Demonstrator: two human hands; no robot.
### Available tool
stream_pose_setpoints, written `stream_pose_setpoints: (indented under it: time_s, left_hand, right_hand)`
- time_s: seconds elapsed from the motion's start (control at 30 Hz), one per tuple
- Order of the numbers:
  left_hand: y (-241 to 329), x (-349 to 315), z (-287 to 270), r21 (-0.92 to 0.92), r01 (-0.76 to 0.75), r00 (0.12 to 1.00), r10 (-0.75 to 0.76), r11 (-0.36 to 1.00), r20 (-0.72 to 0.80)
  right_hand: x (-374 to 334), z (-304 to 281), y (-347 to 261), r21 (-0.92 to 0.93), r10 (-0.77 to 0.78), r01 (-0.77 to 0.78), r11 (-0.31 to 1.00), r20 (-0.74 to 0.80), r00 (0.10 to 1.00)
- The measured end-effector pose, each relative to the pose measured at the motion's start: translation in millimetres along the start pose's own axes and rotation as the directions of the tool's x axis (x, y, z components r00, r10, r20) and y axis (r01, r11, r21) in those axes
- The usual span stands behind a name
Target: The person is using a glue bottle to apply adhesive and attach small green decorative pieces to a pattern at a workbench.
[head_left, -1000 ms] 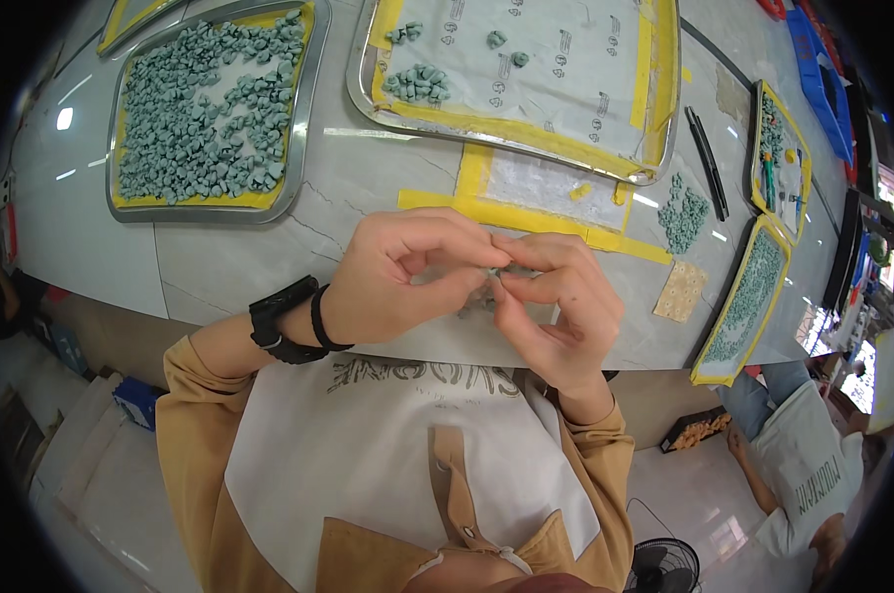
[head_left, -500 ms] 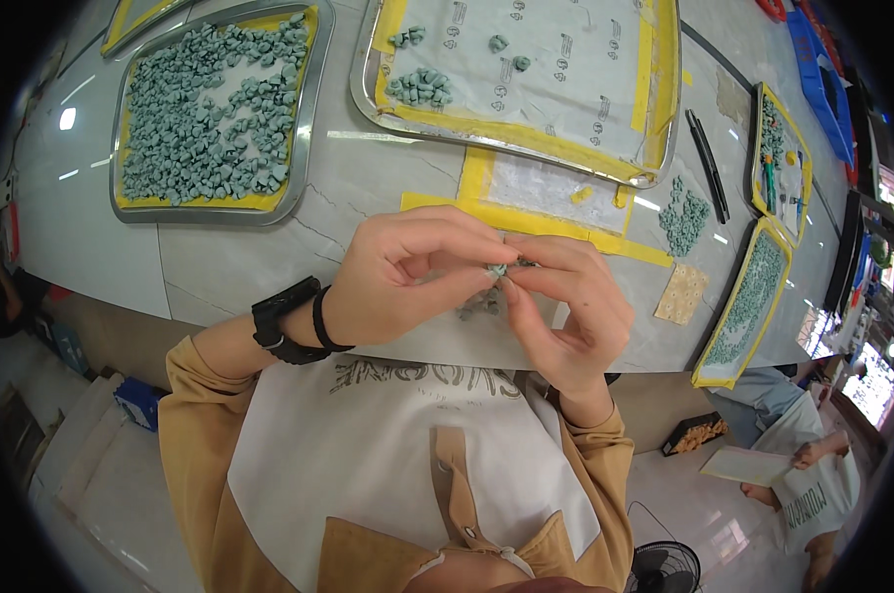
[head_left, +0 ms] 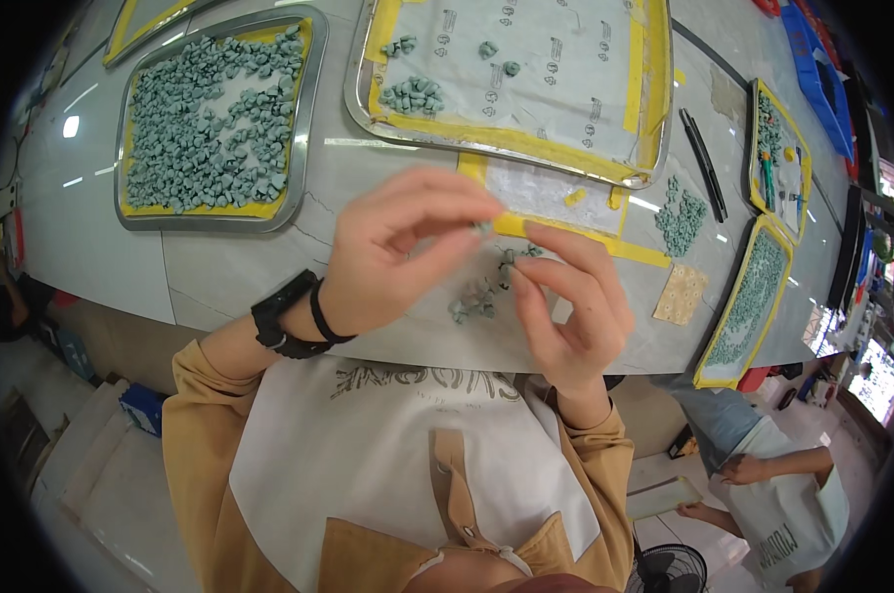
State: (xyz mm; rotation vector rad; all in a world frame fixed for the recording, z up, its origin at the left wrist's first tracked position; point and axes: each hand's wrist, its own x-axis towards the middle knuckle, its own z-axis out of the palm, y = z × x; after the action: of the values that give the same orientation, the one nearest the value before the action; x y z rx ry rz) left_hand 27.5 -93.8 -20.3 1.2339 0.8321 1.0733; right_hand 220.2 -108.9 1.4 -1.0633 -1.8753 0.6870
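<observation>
My left hand (head_left: 383,252), blurred by motion, pinches a small grey-green piece (head_left: 481,228) between thumb and fingertips. To its right, my right hand (head_left: 575,301) has its thumb and a finger close together, and its index finger is raised apart. Small dark-green bits (head_left: 511,259) show at those fingertips; whether they are gripped or lie behind is unclear. Below, between the hands, a small heap of grey-green pieces (head_left: 474,299) lies on the table. Ahead, a large paper-lined metal tray (head_left: 511,158) carries several folded-looking grey-green pieces (head_left: 413,95).
At the left stands a metal tray (head_left: 303,148) full of similar pieces. Loose small green pieces (head_left: 680,217), black pens or sticks (head_left: 704,163) and a patterned square (head_left: 681,294) lie at the right. Yellow-edged trays (head_left: 704,381) stand beyond. Another person (head_left: 778,484) is at lower right.
My hands have come apart; the left moved slightly left with a small piece in its pinch. The heap beneath shows more. The other person at lower right has shifted.
</observation>
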Motion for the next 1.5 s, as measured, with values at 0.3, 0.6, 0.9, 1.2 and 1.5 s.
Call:
stream_pose_setpoints:
  time_s: [0.3,0.6,0.9,1.2,1.5]
  left_hand:
    - [9,7,-6,0.493,-0.203,0.968,0.098,0.846,0.23]
    - [-23,6,21,0.643,-0.448,0.888,0.228,0.621,0.399]
    - [-9,5,16,0.577,-0.337,0.935,0.193,0.744,0.296]
    - [-5,0,-3,-0.453,0.523,0.851,-0.41,0.722,0.328]
    - [-3,2,-5,-0.489,0.553,0.832,-0.48,0.675,0.279]
  right_hand:
    - [-11,-62,6,-0.12,0.223,-0.224,0.967,-0.018,0.975]
    - [-45,-68,2,-0.481,0.362,-0.101,0.871,0.49,0.793]
    - [-34,-20,8,0.647,0.038,0.113,0.754,-0.215,0.976]
    - [-34,0,12,0.441,0.091,-0.025,0.897,-0.129,0.987]
    - [-32,3,12,0.402,0.029,0.008,0.916,-0.084,0.996]
